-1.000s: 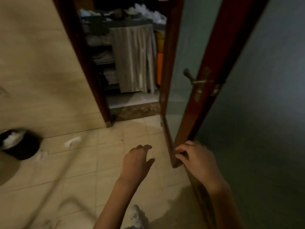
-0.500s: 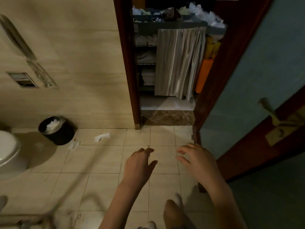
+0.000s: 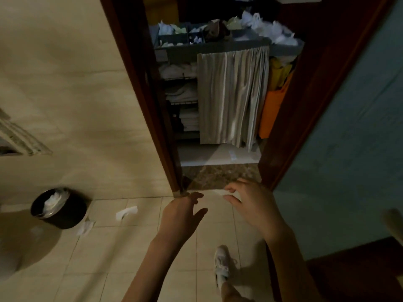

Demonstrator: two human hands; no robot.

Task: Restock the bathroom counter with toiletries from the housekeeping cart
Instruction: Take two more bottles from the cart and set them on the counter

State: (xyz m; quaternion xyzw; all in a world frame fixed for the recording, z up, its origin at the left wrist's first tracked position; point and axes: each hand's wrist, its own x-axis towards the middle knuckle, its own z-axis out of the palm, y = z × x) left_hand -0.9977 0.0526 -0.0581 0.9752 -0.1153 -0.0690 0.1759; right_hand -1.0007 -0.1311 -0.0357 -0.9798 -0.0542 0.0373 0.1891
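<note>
Here, at the bottom of the frame, a white shoe (image 3: 221,264) stands on the beige tiled floor (image 3: 113,269). Just above it, both forearms reach forward. The left hand (image 3: 182,214) is in the lower middle, its fingers loosely bent and apart, and it holds nothing. The right hand (image 3: 255,207) is beside it to the right, also with relaxed, spread fingers and with nothing in it. The two hands do not touch.

At the lower left a black waste bin (image 3: 58,209) with white paper inside stands near the wall. Two paper scraps (image 3: 126,212) lie on the floor just to the right of it.

Behind the hands is a dark stone threshold (image 3: 220,175) between the brown door frame (image 3: 135,83) and the open door (image 3: 349,131) at the right.

Beyond the doorway, in the upper middle, stands the housekeeping cart (image 3: 218,52). A beige curtain (image 3: 233,94) hangs over its front, folded white towels (image 3: 182,92) lie on its shelves at the left, and an orange bag (image 3: 271,110) hangs at its right. The toiletries (image 3: 185,34) are in the grey top tray, well apart from both hands, and too small to tell one from another.
</note>
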